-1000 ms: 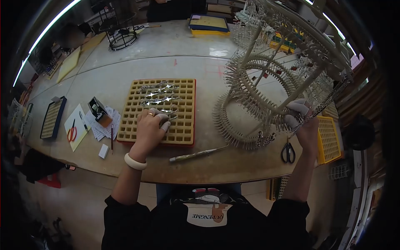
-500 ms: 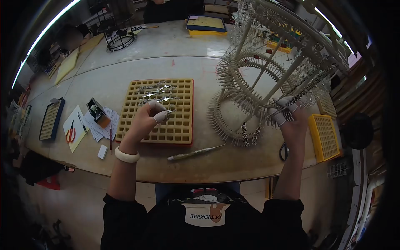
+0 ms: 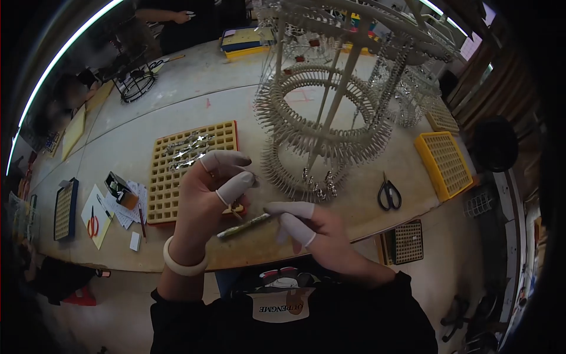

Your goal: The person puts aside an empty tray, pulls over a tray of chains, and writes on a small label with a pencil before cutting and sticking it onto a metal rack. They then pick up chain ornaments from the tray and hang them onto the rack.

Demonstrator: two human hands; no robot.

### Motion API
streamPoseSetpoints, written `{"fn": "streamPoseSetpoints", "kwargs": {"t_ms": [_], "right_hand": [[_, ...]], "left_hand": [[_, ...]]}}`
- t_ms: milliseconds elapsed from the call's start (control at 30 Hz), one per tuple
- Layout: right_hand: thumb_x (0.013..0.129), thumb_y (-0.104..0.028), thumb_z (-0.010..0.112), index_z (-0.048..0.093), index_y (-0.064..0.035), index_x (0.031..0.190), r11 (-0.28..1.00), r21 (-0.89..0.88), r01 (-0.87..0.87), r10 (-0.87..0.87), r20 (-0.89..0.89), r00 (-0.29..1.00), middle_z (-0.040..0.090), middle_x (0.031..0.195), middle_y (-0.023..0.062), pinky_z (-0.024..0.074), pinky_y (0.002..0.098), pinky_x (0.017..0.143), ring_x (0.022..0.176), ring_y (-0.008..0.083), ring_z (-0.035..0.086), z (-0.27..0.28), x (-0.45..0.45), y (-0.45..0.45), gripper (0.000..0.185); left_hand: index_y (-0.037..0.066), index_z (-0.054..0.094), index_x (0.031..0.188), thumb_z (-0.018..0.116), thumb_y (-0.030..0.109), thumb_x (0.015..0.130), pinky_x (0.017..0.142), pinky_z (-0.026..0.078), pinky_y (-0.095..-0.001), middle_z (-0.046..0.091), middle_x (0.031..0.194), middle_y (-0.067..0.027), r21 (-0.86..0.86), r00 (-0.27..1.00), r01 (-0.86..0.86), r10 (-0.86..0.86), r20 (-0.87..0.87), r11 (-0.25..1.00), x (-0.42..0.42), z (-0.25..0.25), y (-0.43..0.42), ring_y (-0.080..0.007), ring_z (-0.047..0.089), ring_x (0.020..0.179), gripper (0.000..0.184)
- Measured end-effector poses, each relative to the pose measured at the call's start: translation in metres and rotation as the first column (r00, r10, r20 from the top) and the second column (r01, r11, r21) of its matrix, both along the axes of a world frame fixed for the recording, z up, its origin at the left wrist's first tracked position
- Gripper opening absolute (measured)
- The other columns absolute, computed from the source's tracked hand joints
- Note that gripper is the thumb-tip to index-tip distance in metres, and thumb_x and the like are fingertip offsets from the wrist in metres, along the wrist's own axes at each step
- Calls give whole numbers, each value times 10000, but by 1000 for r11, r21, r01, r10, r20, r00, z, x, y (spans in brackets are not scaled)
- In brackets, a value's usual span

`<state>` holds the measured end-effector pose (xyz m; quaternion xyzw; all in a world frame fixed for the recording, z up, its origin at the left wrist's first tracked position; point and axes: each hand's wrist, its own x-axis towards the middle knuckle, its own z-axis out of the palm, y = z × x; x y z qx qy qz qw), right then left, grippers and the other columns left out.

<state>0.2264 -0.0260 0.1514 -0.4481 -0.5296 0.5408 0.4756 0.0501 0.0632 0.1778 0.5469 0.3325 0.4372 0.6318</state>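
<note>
My left hand, in white finger cots and with a pale bangle on the wrist, is raised over the right side of a yellow gridded tray. Its fingers are bent together around something too small to make out. Silvery chain pieces lie across the tray. My right hand, also in finger cots, has thumb and forefinger close together at the narrow end of a pale-handled slim tool on the table. Whether it grips the tool is unclear. Behind stands a round wire rack with dark silvery chains hanging low.
Black-handled scissors and a yellow tray are to the right. Papers, a small box, orange-handled scissors and a blue-edged tray are to the left. Another person's hand shows across the table.
My right hand has come away from the rack to the slim tool near the table's front. My left hand has moved off the chain pieces towards the tray's right edge. The view has shifted right.
</note>
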Motion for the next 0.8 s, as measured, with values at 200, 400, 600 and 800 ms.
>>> {"fn": "streamPoseSetpoints", "kwargs": {"t_ms": [200,400,600,800], "right_hand": [[958,-249,436,583,-4,1103,983,-171,-68,-16,-450,893,549,606,11,306,184,412,432,52,418,-4,1,10,321],[907,-119,512,618,-2,1048,971,-113,210,-237,-550,801,522,573,-8,291,182,413,441,35,414,8,2,11,211],[873,-34,528,624,15,1001,950,69,304,-233,-494,838,528,585,-18,303,182,420,451,27,421,18,12,9,167],[836,29,544,624,17,971,913,201,354,-235,-450,862,537,627,-6,335,176,433,470,28,434,20,17,8,157]], "left_hand": [[-20,506,1041,606,-50,790,660,523,-218,625,886,-85,165,992,1,-21,123,986,24,-4,-32,-136,627,816,272],[-9,505,1020,628,-78,760,750,514,-246,608,922,-77,267,999,36,-37,-2,963,26,-14,-41,-142,622,865,296],[-7,513,992,638,-82,750,768,501,-240,606,919,-73,264,998,47,-56,27,963,36,-22,-44,-129,619,862,282],[-8,523,973,644,-70,753,774,496,-239,608,922,-75,245,996,80,-88,21,966,39,-24,-45,-125,615,861,259]]}}
